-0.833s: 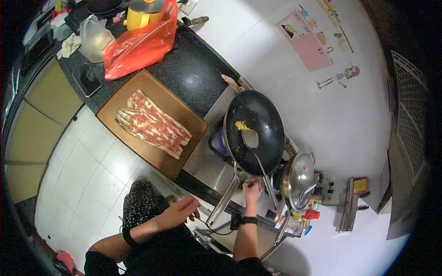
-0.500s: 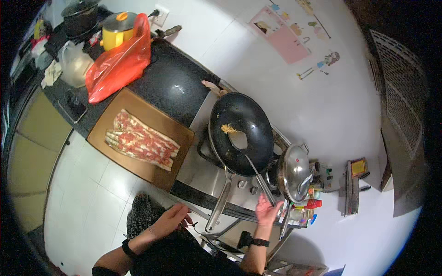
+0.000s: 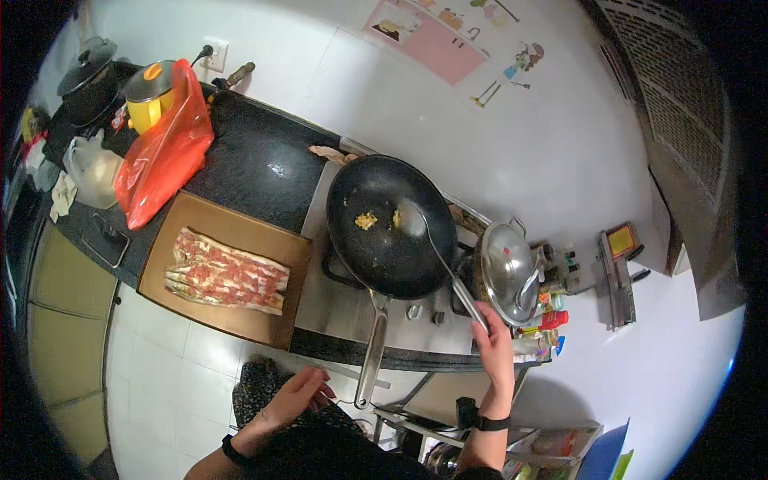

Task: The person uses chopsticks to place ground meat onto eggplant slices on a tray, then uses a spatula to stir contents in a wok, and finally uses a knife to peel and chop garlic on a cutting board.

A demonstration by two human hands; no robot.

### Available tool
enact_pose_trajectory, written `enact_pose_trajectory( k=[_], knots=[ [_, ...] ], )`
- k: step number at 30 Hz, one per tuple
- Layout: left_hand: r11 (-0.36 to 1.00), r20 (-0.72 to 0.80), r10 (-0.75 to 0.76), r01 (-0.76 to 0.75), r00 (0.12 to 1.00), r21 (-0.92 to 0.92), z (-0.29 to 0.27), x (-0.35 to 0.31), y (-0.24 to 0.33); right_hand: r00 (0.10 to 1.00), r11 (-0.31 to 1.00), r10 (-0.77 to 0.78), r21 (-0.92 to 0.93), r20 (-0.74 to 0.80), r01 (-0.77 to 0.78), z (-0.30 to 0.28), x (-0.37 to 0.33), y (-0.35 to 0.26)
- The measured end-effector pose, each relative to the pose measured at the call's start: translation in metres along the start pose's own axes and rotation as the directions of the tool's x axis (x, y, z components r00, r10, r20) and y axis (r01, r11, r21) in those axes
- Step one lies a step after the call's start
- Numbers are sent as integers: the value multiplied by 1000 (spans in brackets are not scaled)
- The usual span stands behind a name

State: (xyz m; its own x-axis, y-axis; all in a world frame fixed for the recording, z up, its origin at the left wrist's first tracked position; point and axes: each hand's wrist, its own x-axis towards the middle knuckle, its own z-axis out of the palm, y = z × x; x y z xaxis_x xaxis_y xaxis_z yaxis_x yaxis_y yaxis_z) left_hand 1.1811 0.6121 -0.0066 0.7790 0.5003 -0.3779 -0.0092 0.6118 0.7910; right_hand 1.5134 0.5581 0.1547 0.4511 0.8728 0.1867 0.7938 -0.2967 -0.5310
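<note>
My right hand [image 3: 493, 340] is closed around the handle of a metal wok spatula [image 3: 446, 270]. The spatula's head rests inside a black wok [image 3: 364, 260], beside a small clump of yellowish chopped bits [image 3: 366, 221]; a few more bits lie at the head's edge. The wok sits tilted on the stove, its long silver handle [image 3: 373, 352] pointing toward me. My left hand [image 3: 301, 394] hovers in front of the counter, left of the wok handle, fingers loosely bent and nothing visible in them.
Raw meat strips [image 3: 228, 272] lie on a brown tray [image 3: 286, 324] left of the stove. Right of the wok stands a lidded silver pan [image 3: 512, 268], with bottles [image 3: 552, 320] beyond. A red plastic bag [image 3: 164, 164] and a yellow pot [image 3: 146, 116] stand at the far left.
The spatula head has shifted right, away from most of the yellowish clump. My right hand has moved up and closed over the handle. The whole view has turned and shifted.
</note>
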Motion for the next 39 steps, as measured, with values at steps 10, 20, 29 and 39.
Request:
enact_pose_trajectory(
  k=[10,20,29,39],
  knots=[
    [1000,10,-7,7,1000,22,-2,-2,4,946,867,-321,-417,-50,272,50,69,-35],
    [1000,-27,-12,11,1000,-28,-1,-4,-1,927,833,-349,-407,140,375,23,40,-39],
    [993,58,37,-44,998,110,23,9,20,936,854,-335,-386,106,349,40,37,-9],
    [995,69,28,-35,997,92,52,25,22,999,994,-49,103,8,48,14,27,25]
  ],
)
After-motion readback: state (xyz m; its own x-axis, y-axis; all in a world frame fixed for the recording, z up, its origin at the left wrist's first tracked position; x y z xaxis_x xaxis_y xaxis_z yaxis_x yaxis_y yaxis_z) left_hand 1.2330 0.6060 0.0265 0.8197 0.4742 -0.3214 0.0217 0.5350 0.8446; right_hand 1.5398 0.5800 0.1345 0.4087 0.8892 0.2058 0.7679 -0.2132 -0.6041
